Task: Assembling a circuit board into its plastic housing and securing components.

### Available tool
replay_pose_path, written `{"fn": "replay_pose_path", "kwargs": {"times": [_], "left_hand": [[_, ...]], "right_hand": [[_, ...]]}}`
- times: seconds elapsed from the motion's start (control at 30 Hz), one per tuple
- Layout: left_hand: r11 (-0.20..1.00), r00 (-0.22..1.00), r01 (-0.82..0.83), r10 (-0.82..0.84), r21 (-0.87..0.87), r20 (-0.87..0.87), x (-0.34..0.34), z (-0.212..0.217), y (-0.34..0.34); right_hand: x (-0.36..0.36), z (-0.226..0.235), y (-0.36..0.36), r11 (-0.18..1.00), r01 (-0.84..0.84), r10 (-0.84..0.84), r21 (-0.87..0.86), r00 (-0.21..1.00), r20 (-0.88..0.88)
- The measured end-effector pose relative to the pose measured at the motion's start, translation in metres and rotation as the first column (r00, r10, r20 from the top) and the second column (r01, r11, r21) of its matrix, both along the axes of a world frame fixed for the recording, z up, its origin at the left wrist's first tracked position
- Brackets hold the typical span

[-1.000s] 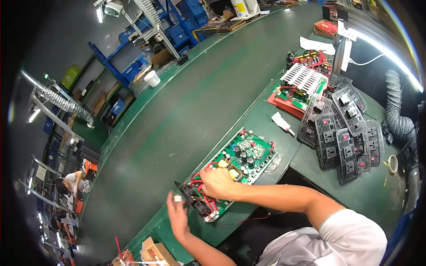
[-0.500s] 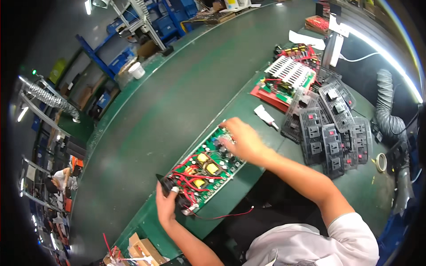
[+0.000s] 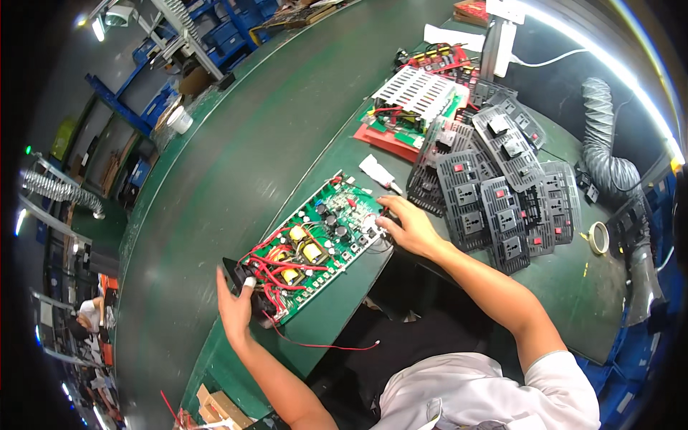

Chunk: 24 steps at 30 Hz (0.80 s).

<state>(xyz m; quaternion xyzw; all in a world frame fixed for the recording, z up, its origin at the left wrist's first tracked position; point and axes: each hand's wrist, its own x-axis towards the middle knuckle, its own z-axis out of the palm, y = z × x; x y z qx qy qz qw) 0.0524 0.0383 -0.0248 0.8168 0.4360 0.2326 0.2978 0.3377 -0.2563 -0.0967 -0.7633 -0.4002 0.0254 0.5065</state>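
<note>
Green rect. circuit board w/ red wires (image 3: 304,247): mid-frame, flat on green bench (image 3: 337,301). L hand (image 3: 235,312): thumb + fingers gripping black plastic end panel (image 3: 233,271), prob. to steady it. R hand (image 3: 410,228): at board's upper-right end; finger grip can't tell.

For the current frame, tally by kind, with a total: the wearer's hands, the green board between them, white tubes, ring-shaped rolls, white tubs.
Hands: 2 (left hand, right hand)
Green board between them: 1
White tube: 1
Ring-shaped roll: 1
White tub: 1
Total: 6
</note>
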Motion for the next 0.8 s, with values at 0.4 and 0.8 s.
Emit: {"fn": "replay_pose_path", "kwargs": {"times": [0.4,0.8], "left_hand": [[0.981,0.987,0.064,-0.036,-0.184,0.155,0.015,-0.009,-0.004],[0.938,0.994,0.025,0.013,0.346,-0.107,-0.004,0.031,-0.032]], "right_hand": [[0.002,-0.008,0.0,0.998,-0.02,0.017,0.051,0.998,0.061],[-0.006,0.008,-0.003,0.994,-0.109,0.106,-0.023,0.987,-0.123]]}}
